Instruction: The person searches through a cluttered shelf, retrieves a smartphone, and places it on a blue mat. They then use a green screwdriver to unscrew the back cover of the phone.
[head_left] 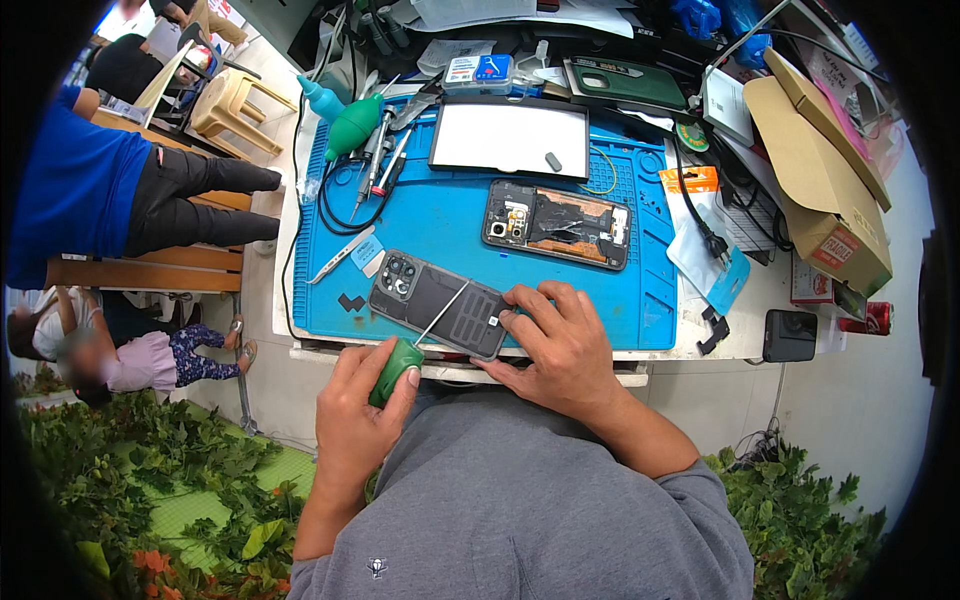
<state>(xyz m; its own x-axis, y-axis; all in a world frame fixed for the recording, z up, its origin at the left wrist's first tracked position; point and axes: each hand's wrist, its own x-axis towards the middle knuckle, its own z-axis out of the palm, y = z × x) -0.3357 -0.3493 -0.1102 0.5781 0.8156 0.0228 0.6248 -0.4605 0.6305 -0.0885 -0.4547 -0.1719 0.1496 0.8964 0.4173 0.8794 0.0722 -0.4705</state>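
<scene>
My left hand [358, 405] is closed round a green, rounded body [397, 372]; a thin, straight, pale rod or tube [443, 313] sticks out of it. I cannot tell whether it is a tool handle or a small bottle. The rod slants across a dark grey phone back cover [425, 302] with camera rings at its left end. My right hand [560, 350] grips the cover's right end between thumb and fingers, at the mat's near edge. Beyond it, an opened phone [557, 226] lies with its insides and copper-coloured parts showing.
A blue work mat [330, 270] carries a white board [510, 135], a green air blower [355, 125], screwdrivers [375, 150] and tweezers [340, 258]. To the right are a cardboard box [815, 180], cables and a black phone [790, 336]. Other people [85, 200] are at the left.
</scene>
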